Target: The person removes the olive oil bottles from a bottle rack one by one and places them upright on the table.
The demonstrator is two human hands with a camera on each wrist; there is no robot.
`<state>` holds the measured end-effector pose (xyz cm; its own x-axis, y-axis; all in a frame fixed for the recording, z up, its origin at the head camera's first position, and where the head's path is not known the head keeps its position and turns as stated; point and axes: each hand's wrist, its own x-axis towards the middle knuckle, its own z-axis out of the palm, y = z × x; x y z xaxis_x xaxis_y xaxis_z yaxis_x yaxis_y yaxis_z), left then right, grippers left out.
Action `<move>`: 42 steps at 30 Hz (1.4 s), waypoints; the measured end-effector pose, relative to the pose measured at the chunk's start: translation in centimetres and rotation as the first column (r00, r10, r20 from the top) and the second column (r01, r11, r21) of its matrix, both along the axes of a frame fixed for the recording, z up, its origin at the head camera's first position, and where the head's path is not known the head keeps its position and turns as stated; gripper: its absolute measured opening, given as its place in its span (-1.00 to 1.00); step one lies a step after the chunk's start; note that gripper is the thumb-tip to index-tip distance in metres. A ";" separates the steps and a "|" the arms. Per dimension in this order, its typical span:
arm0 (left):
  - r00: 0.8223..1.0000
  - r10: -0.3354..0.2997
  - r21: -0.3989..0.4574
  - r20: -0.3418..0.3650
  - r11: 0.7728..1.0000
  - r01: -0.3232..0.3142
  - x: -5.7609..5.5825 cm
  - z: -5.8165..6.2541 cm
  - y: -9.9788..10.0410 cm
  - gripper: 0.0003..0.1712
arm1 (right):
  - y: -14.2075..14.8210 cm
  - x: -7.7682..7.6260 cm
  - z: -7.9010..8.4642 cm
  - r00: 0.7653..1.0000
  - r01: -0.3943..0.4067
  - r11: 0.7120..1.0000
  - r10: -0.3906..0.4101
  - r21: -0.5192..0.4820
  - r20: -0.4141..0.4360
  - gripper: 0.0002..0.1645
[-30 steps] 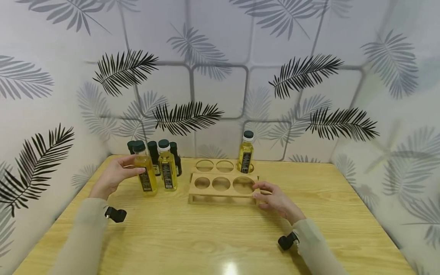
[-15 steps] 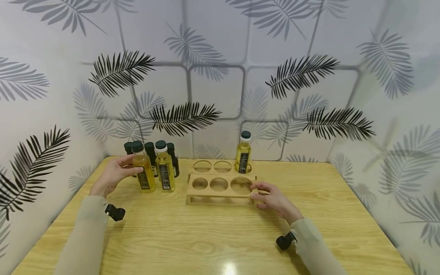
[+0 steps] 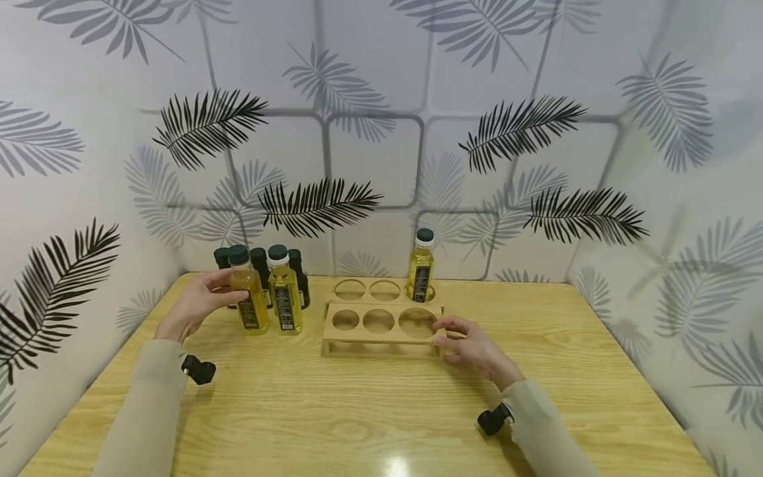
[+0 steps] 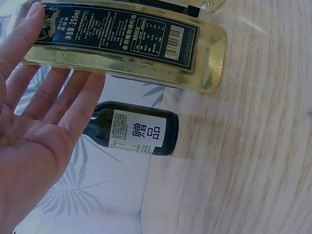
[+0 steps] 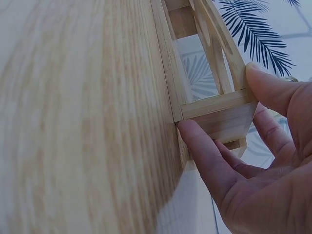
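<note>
My left hand (image 3: 199,303) holds a square oil bottle (image 3: 254,311) of yellow oil with a dark green cap, thumb across its front and fingers behind. In the left wrist view this bottle's black label (image 4: 117,36) faces the camera, and its base is close to the tabletop. A second yellow oil bottle (image 3: 286,301) stands just right of it. My right hand (image 3: 479,348) holds the right end of a two-tier wooden rack (image 3: 378,338); in the right wrist view the thumb (image 5: 265,87) is on its upper edge and fingers lie along the end panel.
Small dark bottles (image 3: 301,285) stand behind the two oil bottles; one dark bottle (image 4: 141,129) shows a white label. Another yellow oil bottle (image 3: 421,268) stands in the rear right hole of the rack. A patterned wall (image 3: 369,165) closes off the back of the wooden table (image 3: 334,411).
The left hand's bottle has gone slightly back and upright beside the other oil bottle. The whole scene has shifted a little left in the view; the right hand stays on the rack.
</note>
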<state>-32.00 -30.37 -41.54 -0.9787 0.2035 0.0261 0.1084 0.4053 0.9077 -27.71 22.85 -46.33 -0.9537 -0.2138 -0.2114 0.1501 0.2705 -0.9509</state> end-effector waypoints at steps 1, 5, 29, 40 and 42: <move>1.000 -0.004 0.004 -0.002 1.000 0.004 0.0 0.0 0.0 -0.03 | 0.0 0.0 0.0 1.000 0.001 1.000 -0.001 0.000 0.001 -0.49; 1.000 -0.011 0.016 -0.009 1.000 0.011 0.0 0.0 0.0 -0.07 | 0.0 0.0 -0.1 1.000 0.003 1.000 -0.003 0.003 -0.001 -0.51; 0.977 0.143 0.130 -0.160 0.984 -0.123 1.1 1.0 0.4 -0.30 | 0.1 0.1 0.0 1.000 -0.004 1.000 0.004 -0.003 0.007 -0.51; 0.909 0.364 0.500 -0.202 0.836 -0.224 2.0 1.7 1.4 -0.76 | 0.0 0.2 0.1 1.000 0.004 1.000 -0.004 0.014 -0.001 -0.54; 0.913 0.361 0.529 -0.192 0.821 -0.214 2.2 2.0 1.5 -0.82 | 0.0 0.2 0.2 1.000 0.003 1.000 -0.003 0.013 -0.003 -0.54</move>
